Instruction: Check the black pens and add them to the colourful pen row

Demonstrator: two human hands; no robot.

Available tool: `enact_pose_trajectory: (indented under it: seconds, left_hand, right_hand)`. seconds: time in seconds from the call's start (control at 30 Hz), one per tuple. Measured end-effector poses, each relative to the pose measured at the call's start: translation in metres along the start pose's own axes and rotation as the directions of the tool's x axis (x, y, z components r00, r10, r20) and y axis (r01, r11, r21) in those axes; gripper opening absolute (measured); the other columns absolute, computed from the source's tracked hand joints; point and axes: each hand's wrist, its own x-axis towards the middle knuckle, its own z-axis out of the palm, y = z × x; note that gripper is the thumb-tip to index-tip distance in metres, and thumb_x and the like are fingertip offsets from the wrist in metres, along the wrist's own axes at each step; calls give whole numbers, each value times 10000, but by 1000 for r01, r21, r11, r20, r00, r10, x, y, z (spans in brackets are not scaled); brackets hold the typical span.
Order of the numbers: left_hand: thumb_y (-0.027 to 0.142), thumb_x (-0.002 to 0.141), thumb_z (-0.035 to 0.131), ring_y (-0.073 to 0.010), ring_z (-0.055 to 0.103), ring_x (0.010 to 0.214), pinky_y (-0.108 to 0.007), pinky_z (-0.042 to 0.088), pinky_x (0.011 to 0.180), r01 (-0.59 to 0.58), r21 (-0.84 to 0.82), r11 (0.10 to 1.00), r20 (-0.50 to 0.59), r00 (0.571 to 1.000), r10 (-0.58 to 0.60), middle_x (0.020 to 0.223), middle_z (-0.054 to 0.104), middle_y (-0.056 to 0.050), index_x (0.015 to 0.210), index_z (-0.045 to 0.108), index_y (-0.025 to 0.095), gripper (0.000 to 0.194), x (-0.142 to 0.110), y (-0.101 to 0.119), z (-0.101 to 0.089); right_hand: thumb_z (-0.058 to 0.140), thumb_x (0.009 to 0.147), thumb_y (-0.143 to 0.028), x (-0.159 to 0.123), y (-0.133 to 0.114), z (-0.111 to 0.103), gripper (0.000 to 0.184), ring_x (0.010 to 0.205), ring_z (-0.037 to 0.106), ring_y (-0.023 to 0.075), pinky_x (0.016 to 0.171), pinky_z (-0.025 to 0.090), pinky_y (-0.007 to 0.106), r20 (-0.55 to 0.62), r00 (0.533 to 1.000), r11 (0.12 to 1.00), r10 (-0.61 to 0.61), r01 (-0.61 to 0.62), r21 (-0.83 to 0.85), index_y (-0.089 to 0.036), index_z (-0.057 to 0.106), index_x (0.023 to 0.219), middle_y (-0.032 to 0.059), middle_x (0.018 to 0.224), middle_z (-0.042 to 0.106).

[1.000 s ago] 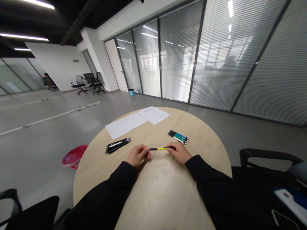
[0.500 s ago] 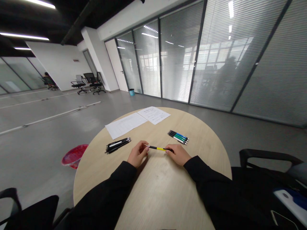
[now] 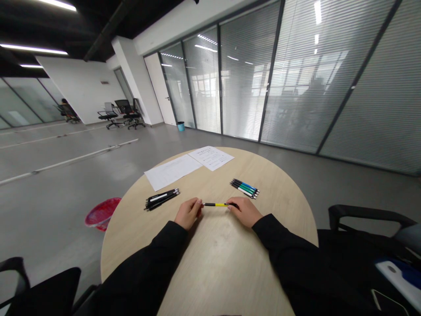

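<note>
Yellow-and-black pen held crosswise between two hands, above the near-middle of the tabletop.

Left hand pinches the dark tip end, thumb and finger closed together; right hand is clamped round the other end, yellow barrel bare between them. Hands apart, pen roughly level. Black pens lie bunched left of the left hand, a white patch among them; coloured pens, blue, green and white, lie side by side just beyond the right hand. Farther off, two paper sheets, edges meeting, near the far rim.
</note>
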Motion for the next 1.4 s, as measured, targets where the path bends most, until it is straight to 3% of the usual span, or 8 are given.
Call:
enact_pose_trajectory:
  seconds: [0.1,0.17,0.43,0.63,0.8,0.93,1.13,1.4]
  left_hand:
    - [460,798,620,-114,531,531,-233,424,528,-28,-185,982,33,999,34,641,580,24,897,571,171,309,1,-2,3]
    - [429,765,662,-114,545,562,-233,433,548,-34,-220,975,68,996,51,677,584,21,919,568,170,316,1,-2,3]
    - [481,858,524,-128,498,510,-249,391,544,-7,15,1000,51,999,7,542,579,3,673,583,169,367,0,1,-1]
    - [406,799,631,-129,545,624,-240,412,587,-104,-85,991,29,994,107,746,599,-3,947,593,164,286,3,-8,2]
    - [416,812,611,-128,512,599,-237,386,573,-89,-13,996,50,995,90,666,589,3,811,610,159,257,1,0,-1]
    - [481,866,517,-119,463,509,-240,356,527,-45,81,996,34,999,42,549,552,14,671,593,165,379,-1,4,-1]
    - [416,770,676,-115,540,592,-237,431,570,-56,-226,973,40,997,67,720,585,10,942,584,161,321,2,-4,3]
    - [452,810,613,-110,501,559,-228,403,549,-39,-135,990,59,997,47,625,555,18,785,570,159,297,1,-2,2]
  right_hand:
    - [545,893,-194,0,1,0,158,823,620,184,757,432,288,-7,1000,1000,14,-14,0,-191,694,944,56,886,706]
    - [545,892,-192,0,2,0,158,821,620,183,758,434,287,-10,1000,1000,18,-18,0,-191,695,940,56,883,706]
    - [541,898,-201,0,0,-1,162,823,620,186,754,431,290,-10,1000,1000,14,-14,7,-186,696,944,58,884,707]
    - [547,888,-190,0,1,-1,158,817,619,182,749,427,285,-14,1000,1000,20,-20,6,-188,696,942,54,879,706]
    - [542,893,-196,0,0,-1,159,813,618,183,745,428,286,-8,1000,1000,18,-18,20,-189,696,933,56,875,707]
    - [541,896,-202,0,0,-1,158,815,619,182,752,430,286,-11,1000,1000,6,-6,27,-191,694,932,52,878,707]
    - [540,894,-200,0,0,-1,162,810,621,185,744,431,287,-7,1000,1000,16,-16,19,-188,695,941,52,878,707]
    - [546,891,-192,0,0,0,162,826,625,184,763,435,286,-17,1000,1000,7,-7,26,-185,698,945,56,888,710]
